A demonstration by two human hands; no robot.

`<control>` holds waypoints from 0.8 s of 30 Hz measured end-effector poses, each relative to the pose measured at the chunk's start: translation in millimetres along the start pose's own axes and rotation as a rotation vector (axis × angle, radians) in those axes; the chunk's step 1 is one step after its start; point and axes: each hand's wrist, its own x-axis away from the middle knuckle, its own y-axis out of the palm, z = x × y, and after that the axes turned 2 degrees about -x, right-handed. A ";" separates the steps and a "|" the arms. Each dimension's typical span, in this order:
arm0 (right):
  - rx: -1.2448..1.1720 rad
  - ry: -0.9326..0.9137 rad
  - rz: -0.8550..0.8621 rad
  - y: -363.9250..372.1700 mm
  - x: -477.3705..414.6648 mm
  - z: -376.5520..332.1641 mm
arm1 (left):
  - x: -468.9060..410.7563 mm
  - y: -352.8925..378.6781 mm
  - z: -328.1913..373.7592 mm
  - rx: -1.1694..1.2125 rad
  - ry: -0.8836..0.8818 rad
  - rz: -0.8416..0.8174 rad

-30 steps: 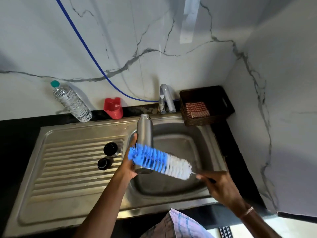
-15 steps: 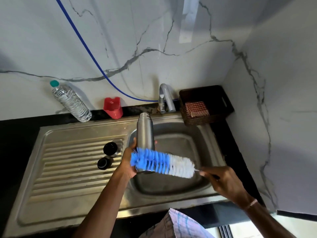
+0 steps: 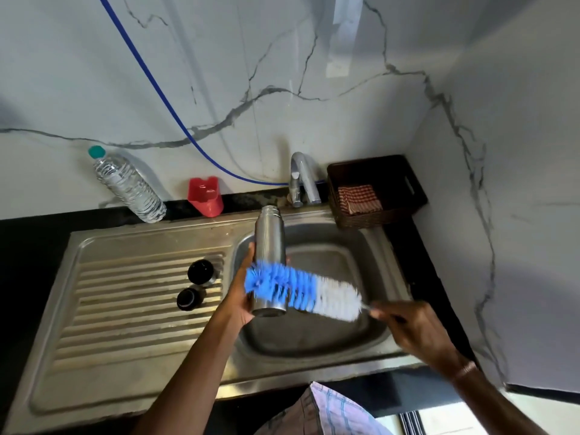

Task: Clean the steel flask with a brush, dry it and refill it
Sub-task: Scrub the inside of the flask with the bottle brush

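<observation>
- Hands: the left hand (image 3: 241, 296) grips the lower body of the tall, open-necked steel flask (image 3: 270, 237) and holds it upright over the basin of the steel sink (image 3: 373, 243). The right hand (image 3: 411, 328) is closed round the handle of the long blue-and-white bristle bottle brush (image 3: 301, 288).
- Change: over the last second the brush head has slid a little towards the right hand and is now smeared by motion. The flask has hardly shifted in the left hand.
- Meaning, as I judge it: the outside wall is being scrubbed. The inside, the drying and the refilling seem still to come.
- Beyond the left hand, two round black caps (image 3: 201, 271) lie on the ribbed drainboard, so the flask is uncapped.
- Past the flask's mouth stands the curved steel tap (image 3: 301, 177), and no water is seen running.
- Hidden: the brush covers the flask's middle and part of the left hand, and its handle vanishes inside the right fist. The flask's interior cannot be seen, and blur makes it hard to tell where the bristles touch the flask.
</observation>
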 end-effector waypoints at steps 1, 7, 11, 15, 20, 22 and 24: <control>0.008 0.001 -0.018 0.9 9.4 0.1 | -1.8 -3.6 -0.5 -0.002 -0.017 0.005; 0.109 0.116 0.170 13.4 -75.1 8.2 | 1.8 14.2 -11.2 0.010 -0.048 -0.069; 0.090 0.112 0.175 18.3 -82.4 5.0 | -1.6 15.7 -6.4 0.096 -0.038 -0.069; 0.020 0.033 0.052 17.5 -8.6 -12.7 | -10.5 -1.7 -2.2 0.005 -0.027 0.060; 0.046 0.135 0.098 13.4 -11.7 0.6 | -7.1 -5.4 -6.6 0.023 0.000 -0.001; 0.095 0.143 0.157 17.6 -50.0 4.4 | -9.2 0.9 -11.2 -0.023 -0.025 -0.024; 0.126 0.161 0.177 23.2 -80.9 6.6 | -7.1 10.5 -13.5 -0.041 -0.029 -0.020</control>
